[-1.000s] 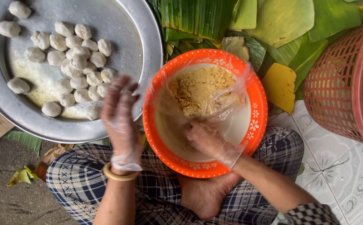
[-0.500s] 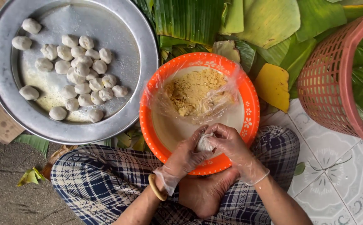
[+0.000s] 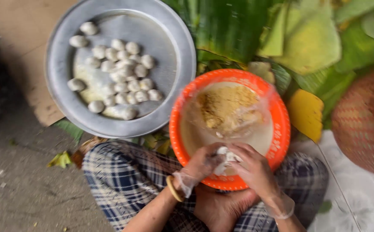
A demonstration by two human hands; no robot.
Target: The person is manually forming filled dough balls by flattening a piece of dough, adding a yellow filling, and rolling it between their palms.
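white dough lump (image 3: 224, 155) now sits pinched between both gloved hands over the near rim of the orange plastic bowl (image 3: 281, 129); left hand (image 3: 200, 165), earlier by the round metal tray (image 3: 58, 64), has joined right hand (image 3: 253, 167), fingers clamped on it.

Thin, clear plastic gloves cover the left hand (image 3: 202, 165) and right hand (image 3: 253, 169), which press soft, matt white dough (image 3: 225, 157) between them. Beneath the grip sits a glossy orange plastic bowl (image 3: 281, 129) lined with crinkled clear film; to its left, a dull, smooth metal tray (image 3: 174, 38). Checked woven cloth (image 3: 122, 180) lies below; waxy green leaves (image 3: 230, 30) lie beyond.
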